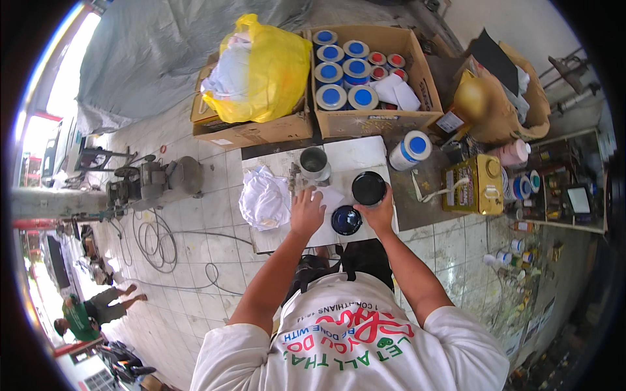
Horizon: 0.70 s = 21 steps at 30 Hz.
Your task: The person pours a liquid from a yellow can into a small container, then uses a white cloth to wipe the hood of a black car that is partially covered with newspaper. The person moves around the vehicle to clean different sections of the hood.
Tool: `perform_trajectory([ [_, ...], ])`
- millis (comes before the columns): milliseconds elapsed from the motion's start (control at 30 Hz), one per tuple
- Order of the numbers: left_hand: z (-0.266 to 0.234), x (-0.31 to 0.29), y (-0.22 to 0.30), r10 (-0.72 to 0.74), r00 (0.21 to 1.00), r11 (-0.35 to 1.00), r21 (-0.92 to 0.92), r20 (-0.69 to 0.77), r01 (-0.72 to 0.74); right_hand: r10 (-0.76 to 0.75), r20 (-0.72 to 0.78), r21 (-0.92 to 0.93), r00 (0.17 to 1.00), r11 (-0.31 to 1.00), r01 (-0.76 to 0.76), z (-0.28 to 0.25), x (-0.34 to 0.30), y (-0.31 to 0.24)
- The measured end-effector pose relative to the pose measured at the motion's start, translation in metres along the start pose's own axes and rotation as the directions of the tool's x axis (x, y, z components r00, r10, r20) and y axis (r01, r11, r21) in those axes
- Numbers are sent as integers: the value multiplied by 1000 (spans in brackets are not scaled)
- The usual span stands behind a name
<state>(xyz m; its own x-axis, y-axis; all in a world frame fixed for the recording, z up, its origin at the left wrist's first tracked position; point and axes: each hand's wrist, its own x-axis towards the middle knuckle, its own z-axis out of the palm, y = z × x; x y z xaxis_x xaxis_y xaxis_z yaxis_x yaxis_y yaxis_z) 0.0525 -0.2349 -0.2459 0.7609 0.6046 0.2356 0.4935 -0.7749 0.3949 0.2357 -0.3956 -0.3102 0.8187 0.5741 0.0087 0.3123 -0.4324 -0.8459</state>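
My right hand is wrapped round the side of a round black container above the paper-covered tabletop. Just below it, close to my wrist, lies a shiny dark round lid or shallow cup. My left hand is open, its fingers stretched over a piece of white paper. Beside those fingertips is a metal tool that looks like a spray gun, partly hidden. A grey metal cup stands beyond my left hand. To its left sits a crumpled white cloth.
Behind the table, a cardboard box holds several cans, next to a yellow plastic bag. A blue-and-white can and a gold tin stand right. A compressor and coiled hose occupy the left floor; another person is farther off.
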Motion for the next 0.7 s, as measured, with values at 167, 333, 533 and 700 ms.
perform_trajectory([
  [167, 16, -14, -24, -164, 979, 968, -171, 119, 183, 9, 61, 19, 998, 1000, -10, 7, 5, -3],
  [333, -41, 30, -5, -201, 979, 940, -282, 1, 194, -107, -46, 2, 993, 994, 107, 21, 4, 49],
  [533, -85, 82, -4, -297, 955, 881, -394, -24, 264, -22, 29, 6, 999, 1000, 22, 11, 9, 10],
  [700, -55, 89, -24, -317, 942, 874, -418, -110, 246, -147, 6, -29, 989, 989, 147, 8, 17, 11],
])
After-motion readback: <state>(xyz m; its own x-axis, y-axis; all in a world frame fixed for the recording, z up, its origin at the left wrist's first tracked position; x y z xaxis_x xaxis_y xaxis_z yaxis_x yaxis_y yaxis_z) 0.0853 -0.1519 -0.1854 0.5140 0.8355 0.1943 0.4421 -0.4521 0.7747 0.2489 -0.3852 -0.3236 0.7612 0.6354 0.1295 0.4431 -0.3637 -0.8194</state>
